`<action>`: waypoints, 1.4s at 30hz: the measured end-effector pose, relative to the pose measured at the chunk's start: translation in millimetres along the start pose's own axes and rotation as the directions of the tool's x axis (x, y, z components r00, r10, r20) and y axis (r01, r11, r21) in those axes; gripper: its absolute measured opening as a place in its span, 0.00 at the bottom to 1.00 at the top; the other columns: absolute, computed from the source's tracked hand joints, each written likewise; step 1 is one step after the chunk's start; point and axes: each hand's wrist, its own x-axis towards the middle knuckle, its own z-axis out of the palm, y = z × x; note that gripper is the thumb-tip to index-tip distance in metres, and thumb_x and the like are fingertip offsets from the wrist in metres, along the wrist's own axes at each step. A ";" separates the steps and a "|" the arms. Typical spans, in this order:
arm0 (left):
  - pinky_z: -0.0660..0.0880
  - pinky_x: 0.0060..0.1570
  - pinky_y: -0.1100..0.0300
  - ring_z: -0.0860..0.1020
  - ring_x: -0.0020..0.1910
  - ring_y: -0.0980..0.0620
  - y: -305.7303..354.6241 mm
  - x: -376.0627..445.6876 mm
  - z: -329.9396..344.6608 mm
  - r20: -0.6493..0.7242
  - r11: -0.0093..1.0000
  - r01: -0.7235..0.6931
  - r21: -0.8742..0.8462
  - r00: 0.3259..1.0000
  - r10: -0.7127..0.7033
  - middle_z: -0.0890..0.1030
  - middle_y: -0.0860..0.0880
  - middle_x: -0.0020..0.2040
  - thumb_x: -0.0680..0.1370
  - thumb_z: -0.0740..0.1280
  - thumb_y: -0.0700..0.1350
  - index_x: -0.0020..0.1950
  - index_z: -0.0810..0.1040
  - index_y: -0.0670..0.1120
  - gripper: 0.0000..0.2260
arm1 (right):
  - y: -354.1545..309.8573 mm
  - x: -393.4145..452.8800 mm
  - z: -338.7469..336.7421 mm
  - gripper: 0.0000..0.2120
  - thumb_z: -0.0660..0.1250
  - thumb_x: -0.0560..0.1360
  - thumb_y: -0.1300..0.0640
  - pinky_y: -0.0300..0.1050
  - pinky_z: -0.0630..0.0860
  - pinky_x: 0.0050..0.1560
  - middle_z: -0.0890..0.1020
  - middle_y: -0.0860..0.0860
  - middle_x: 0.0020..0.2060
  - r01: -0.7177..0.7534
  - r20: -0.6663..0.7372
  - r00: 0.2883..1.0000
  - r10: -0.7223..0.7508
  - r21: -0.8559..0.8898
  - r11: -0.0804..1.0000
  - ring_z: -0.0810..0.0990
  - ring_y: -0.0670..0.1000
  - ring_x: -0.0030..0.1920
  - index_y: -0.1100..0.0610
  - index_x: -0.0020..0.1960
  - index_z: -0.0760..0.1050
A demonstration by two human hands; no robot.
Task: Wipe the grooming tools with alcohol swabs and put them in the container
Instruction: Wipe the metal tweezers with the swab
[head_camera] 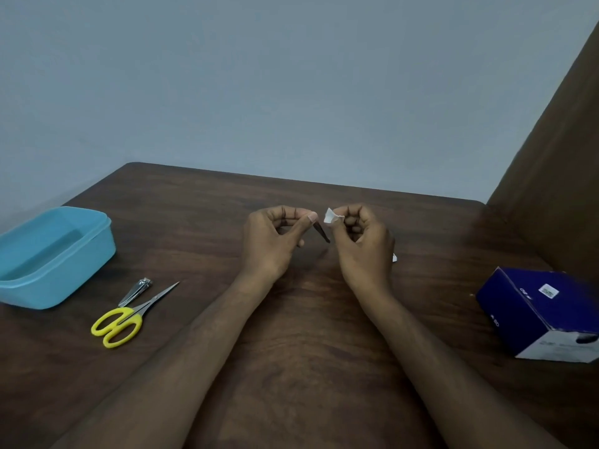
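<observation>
We see both of the person's bare forearms reaching over the dark wooden desk (301, 335), hands raised close together near its middle. The left hand (275, 241) has its grip pinched tight on a slim dark tool (322, 233), apparently tweezers, held between thumb and forefinger with the pointed end slanting down and to the right. The right hand (359, 244) has its grip closed on a small white swab (331, 217), which sticks up from the fingertips just beside the left thumb; swab and tool sit very near each other, though we cannot tell whether they touch. A scrap of white (394, 257) peeks out on the desk behind the right hand (too hidden to identify). Well to the left, near the desk's edge, stands the light blue container (52, 257), lid off and nothing visible inside. Just in front of it lie a metal nail clipper (136, 291) and yellow-handled scissors (129, 319), side by side, blades pointing up and right. Far right sits a dark blue box (544, 315), tilted with a white face below.
</observation>
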 end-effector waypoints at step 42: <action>0.85 0.43 0.53 0.84 0.37 0.63 4.5 -6.9 -6.0 0.141 0.918 -0.065 0.390 0.990 0.011 0.85 0.71 0.49 0.76 0.73 0.47 0.56 0.85 0.64 0.13 | 12.8 5.4 6.4 0.05 0.78 0.77 0.54 0.45 0.81 0.46 0.88 0.47 0.40 -0.256 0.150 0.959 0.241 0.097 0.962 0.87 0.48 0.43 0.53 0.45 0.84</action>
